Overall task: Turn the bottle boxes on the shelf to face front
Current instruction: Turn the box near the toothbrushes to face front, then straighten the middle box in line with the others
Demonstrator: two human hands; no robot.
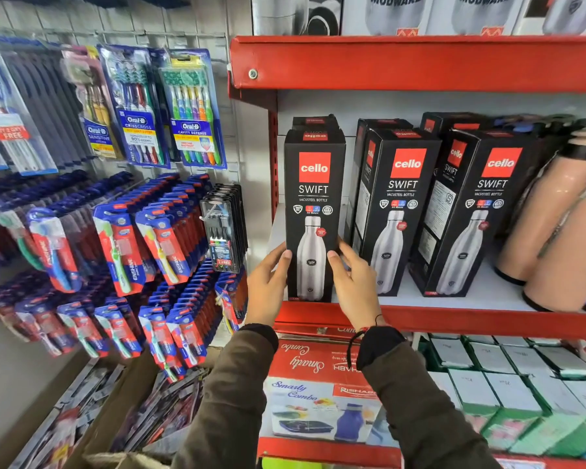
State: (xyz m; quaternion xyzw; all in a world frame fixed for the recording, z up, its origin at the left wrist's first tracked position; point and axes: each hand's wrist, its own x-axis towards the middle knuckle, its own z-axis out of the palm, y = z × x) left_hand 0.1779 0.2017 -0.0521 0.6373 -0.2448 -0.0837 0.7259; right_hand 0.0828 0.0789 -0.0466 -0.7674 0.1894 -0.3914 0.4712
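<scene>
Three black bottle boxes stand upright on the white board of the red shelf (454, 319). The left box (313, 198) faces straight front, its bottle picture showing. My left hand (268, 286) grips its lower left edge and my right hand (354, 286) its lower right edge, thumbs on the front face. The middle box (394, 211) and the right box (477, 214) stand angled, each showing its front face and a side panel. More black boxes stand behind them.
Peach-coloured bottles (555, 231) lean at the shelf's right end. Toothbrush packs (170, 106) hang on the wall rack to the left. Below are a red lunch-set box (318, 394) and green-white cartons (521, 384). A higher red shelf (420, 62) carries steel-jug boxes.
</scene>
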